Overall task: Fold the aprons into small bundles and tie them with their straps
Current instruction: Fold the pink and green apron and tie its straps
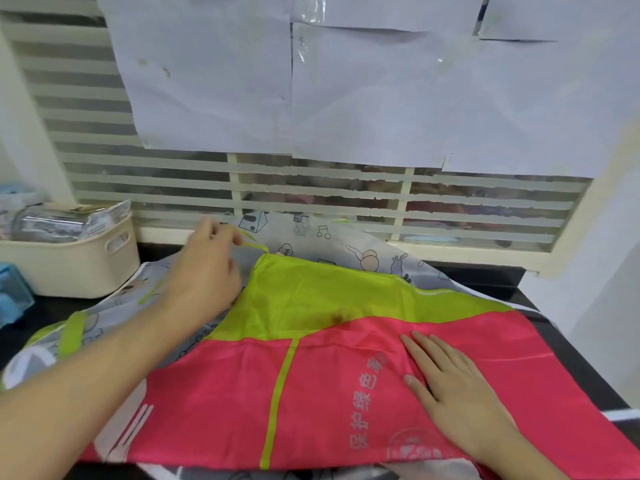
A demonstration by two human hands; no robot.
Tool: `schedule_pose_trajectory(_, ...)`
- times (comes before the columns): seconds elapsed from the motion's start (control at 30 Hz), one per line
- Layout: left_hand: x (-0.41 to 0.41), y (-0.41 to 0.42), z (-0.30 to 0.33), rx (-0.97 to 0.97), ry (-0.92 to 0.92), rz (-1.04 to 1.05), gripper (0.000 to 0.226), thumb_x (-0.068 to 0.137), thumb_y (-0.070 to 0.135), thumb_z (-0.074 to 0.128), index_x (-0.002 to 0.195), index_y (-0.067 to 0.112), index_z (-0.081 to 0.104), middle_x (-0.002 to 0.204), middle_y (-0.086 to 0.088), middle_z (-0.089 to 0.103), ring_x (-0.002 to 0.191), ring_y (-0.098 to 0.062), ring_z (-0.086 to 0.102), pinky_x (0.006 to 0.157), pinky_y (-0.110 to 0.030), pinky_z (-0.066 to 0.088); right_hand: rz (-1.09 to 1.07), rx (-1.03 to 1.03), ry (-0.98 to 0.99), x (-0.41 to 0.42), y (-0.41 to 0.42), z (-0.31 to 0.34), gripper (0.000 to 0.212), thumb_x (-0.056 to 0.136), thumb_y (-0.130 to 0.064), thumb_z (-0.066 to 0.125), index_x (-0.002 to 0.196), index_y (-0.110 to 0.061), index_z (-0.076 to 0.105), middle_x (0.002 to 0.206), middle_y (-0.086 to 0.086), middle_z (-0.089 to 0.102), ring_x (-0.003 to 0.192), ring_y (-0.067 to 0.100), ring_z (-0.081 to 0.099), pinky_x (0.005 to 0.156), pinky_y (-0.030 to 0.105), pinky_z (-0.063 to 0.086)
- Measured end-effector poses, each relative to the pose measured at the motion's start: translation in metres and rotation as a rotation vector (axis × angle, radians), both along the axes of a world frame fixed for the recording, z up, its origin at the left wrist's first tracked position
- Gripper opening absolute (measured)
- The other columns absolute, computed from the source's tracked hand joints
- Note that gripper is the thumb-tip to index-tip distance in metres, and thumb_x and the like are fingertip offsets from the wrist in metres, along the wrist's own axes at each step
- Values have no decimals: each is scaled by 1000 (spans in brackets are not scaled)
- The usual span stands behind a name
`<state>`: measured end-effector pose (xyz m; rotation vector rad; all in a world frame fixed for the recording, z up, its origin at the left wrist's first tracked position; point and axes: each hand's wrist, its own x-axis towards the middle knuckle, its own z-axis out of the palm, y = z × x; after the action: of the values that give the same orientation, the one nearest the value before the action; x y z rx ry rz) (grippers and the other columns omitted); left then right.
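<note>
A pink-and-lime apron (311, 375) with grey lettering lies over a grey cartoon-printed apron (339, 244).

Head-worn view, forward and down

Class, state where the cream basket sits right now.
In the head view, the cream basket sits far left on the dark counter, beside the grey apron.

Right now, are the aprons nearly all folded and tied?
No, it has barely started. The pink and lime-green apron lies spread flat over a grey cartoon-print apron. The left hand pinches its thin green strap; the right hand presses it flat. All folding and tying remains.
</note>
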<state>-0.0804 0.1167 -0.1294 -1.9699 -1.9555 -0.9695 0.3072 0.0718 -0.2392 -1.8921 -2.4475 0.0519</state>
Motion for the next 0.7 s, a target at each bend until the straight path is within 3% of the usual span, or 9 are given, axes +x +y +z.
schedule_pose_trajectory(0.07,39,-22,-21,-48,14,-237,33,88,4,61,118,16,63,120,-2,49,103,-24,57,85,-38,47,4,-27,18,1,1,0,79,88,-74,-4,163,-47,4,170,-24,5,158,6,3,129,31,5)
schedule_pose_trajectory(0.13,80,-45,-45,-172,17,-418,39,97,29,53,135,25,57,140,4,43,126,-17,50,107,-38,44,-14,-90,101,0,4,4,72,95,-69,15,163,-46,11,171,-20,8,159,10,4,128,33,4)
schedule_pose_trajectory(0.2,115,-61,-68,-398,83,-397,59,99,57,32,156,41,33,165,9,18,153,-19,22,124,-49,28,-113,-100,217,-7,9,20,68,97,-57,27,163,-39,21,173,-12,14,160,15,7,128,38,4)
schedule_pose_trajectory(0.27,132,-67,-92,-568,203,-288,71,96,70,18,162,48,3,171,14,-11,160,-22,-9,126,-64,10,-142,48,277,-24,6,39,77,91,-56,16,163,-30,26,172,-5,20,159,19,11,129,39,6)
schedule_pose_trajectory(0.33,138,-69,-107,-593,261,-241,76,92,76,9,161,50,-11,170,15,-22,158,-22,-20,122,-71,1,4,98,285,-46,-9,41,79,90,-60,9,164,-35,22,173,-7,16,160,17,8,130,38,6)
schedule_pose_trajectory(0.4,133,-68,-111,-605,265,-228,82,84,81,1,160,52,-14,170,15,-23,158,-18,-22,121,-72,-2,126,27,218,-56,-24,24,68,96,-64,11,162,-48,11,174,-15,1,160,14,-1,130,41,1)
schedule_pose_trajectory(0.53,98,-64,-107,-622,288,-222,86,76,93,-9,155,61,-15,167,19,-28,156,-8,-25,124,-64,-6,72,-49,122,-24,-25,4,66,97,-76,7,159,-57,-4,171,-23,-7,159,9,-10,128,36,-9)
schedule_pose_trajectory(0.6,73,-65,-105,-631,301,-235,89,71,94,-18,154,63,-13,168,21,-24,155,-5,-25,127,-56,-7,26,-39,93,0,-24,6,73,88,-78,-5,158,-58,-5,171,-24,-7,159,8,-10,129,37,-7)
schedule_pose_trajectory(0.7,39,-71,-104,-648,290,-234,82,74,95,-14,151,67,-12,168,26,-20,155,-4,-22,129,-47,-9,-64,-46,35,39,-23,2,72,88,-74,-8,158,-58,-6,170,-25,-7,159,8,-7,130,38,0)
